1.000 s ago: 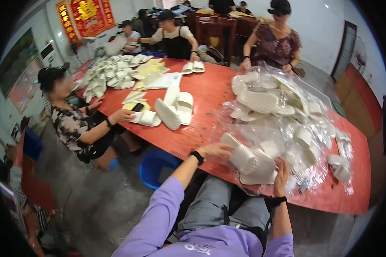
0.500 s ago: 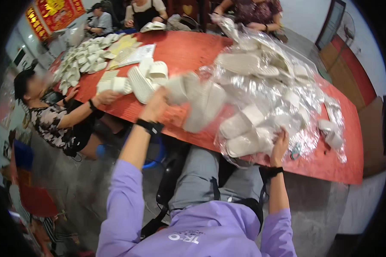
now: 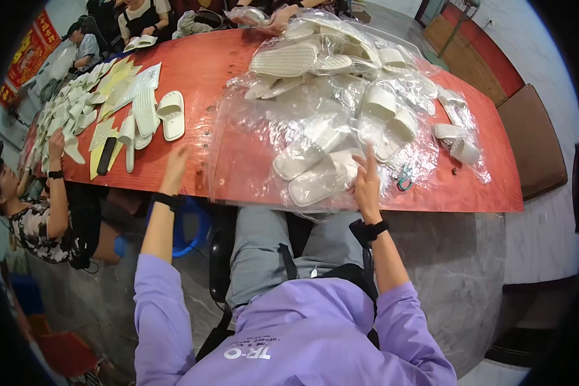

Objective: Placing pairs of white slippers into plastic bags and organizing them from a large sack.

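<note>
My left hand (image 3: 174, 168) lies flat and empty on the near edge of the long red table (image 3: 238, 161). The nearest things to it are two loose white slippers (image 3: 170, 114). My right hand (image 3: 367, 181) rests on a clear plastic sheet over a pile of white slippers (image 3: 331, 138), fingers spread and one finger raised. It touches a bagged slipper (image 3: 321, 183) by the table's front edge. Neither hand holds anything.
Small teal scissors (image 3: 404, 177) lie right of my right hand. A black flat object (image 3: 106, 154) and yellow-green sheets (image 3: 119, 80) lie at the left with rows of slippers (image 3: 71, 116). A seated person (image 3: 29, 219) reaches to the table. A blue bucket (image 3: 190, 228) stands underneath.
My left hand was carrying white slippers leftward over the table; now it is empty and lowered to the table edge. My right hand stays on the bagged pile.
</note>
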Available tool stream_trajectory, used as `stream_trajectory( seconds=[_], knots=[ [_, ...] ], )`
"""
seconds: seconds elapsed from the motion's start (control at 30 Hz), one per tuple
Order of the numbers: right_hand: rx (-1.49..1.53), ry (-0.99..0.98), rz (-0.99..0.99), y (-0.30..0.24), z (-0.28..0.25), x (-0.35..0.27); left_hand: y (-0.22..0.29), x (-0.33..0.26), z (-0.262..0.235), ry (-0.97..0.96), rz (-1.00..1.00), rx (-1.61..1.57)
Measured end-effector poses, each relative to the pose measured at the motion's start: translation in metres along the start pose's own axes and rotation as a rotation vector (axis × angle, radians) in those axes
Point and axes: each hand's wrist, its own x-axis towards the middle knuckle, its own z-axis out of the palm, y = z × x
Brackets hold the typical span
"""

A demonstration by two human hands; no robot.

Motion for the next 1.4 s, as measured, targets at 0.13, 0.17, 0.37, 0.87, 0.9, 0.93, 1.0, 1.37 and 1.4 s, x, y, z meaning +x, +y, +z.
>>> stream_trajectory(
  seconds=[0.13,0.17,0.37,0.87,0.9,0.93,1.0,1.37,1.4],
  knots=[
    [-0.117,-0.079,-0.058,0.04,-0.019,0.005,0.044,-0.041,0.055,-0.288,-0.389,-0.531],
    [-0.209,-0.069,-0.184,0.045,-0.019,0.009,0.045,-0.045,0.059,-0.419,-0.311,-0.625],
    [-0.202,-0.172,-0.117,0.017,-0.027,0.004,0.054,-0.093,0.084,-0.583,-0.036,-0.238],
    [0.524,0.044,0.256,0.039,-0.113,0.026,0.054,-0.129,0.152,-0.508,-0.161,-0.484],
    [0.52,0.051,0.256,0.033,-0.117,0.028,0.054,-0.131,0.154,-0.515,-0.161,-0.487],
    [0.458,0.025,0.299,0.027,-0.123,0.029,0.053,-0.133,0.156,-0.477,-0.154,-0.477],
    [0.247,-0.09,0.389,0.002,-0.13,0.031,0.056,-0.137,0.158,-0.44,-0.144,-0.468],
    [-0.325,-0.174,-0.358,-0.059,-0.091,-0.004,0.091,-0.133,0.115,-0.152,-0.015,-0.388],
    [-0.323,-0.177,-0.363,-0.07,-0.087,-0.011,0.113,-0.125,0.104,-0.013,-0.022,-0.351]
  ],
)
